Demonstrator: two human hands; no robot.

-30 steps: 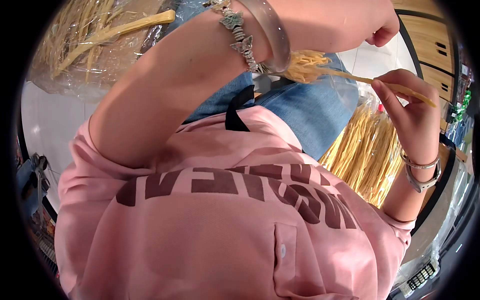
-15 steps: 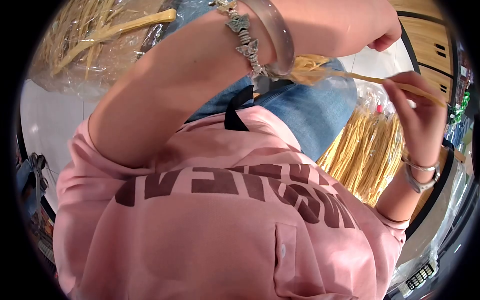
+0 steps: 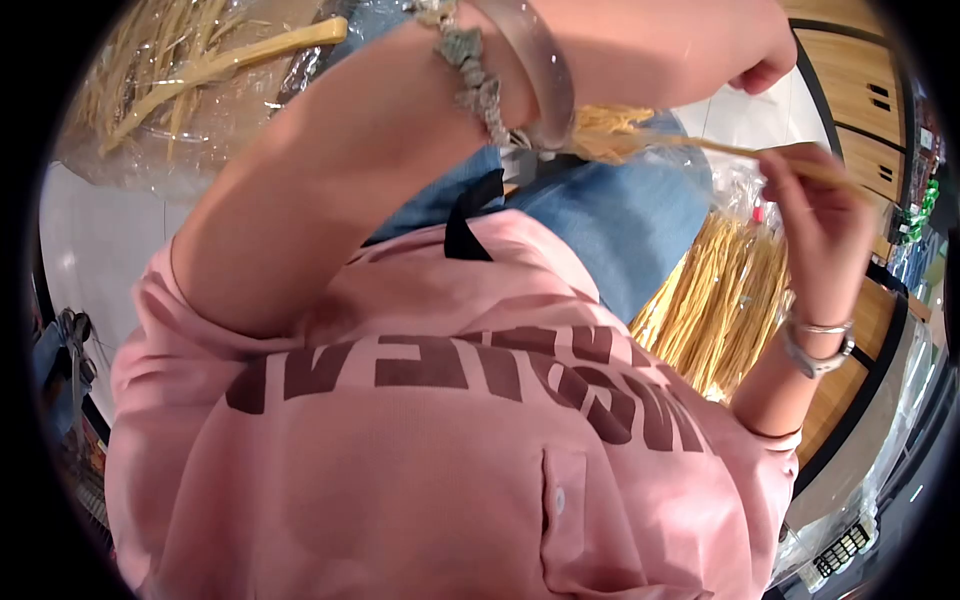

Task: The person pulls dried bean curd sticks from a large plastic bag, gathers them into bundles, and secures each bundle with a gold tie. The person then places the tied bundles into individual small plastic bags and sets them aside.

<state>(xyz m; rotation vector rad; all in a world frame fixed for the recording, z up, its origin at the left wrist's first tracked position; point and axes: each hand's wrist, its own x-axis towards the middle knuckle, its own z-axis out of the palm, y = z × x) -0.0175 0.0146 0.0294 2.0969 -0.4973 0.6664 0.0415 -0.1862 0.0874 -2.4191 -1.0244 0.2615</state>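
Observation:
My right hand, with a watch on its wrist, pinches a long thin yellow strip. The strip runs leftward toward a loose yellow bundle above my knee, partly hidden by my left forearm. Bracelets and a bangle circle my left arm, which crosses the upper view. At its end my left hand has curled fingers; its inner side is hidden, so what it holds, if anything, does not show. Below my right hand lie many similar yellow strips in clear plastic.
A clear plastic bag with more yellow strips lies at upper left, a thicker flat strip on top. My jeans are beneath my arms. Wooden drawers stand at upper right. Scissor-like handles show at far left.
My right hand and wrist have shifted a little left, and the strip has moved with them. My left arm has shifted slightly left and up.

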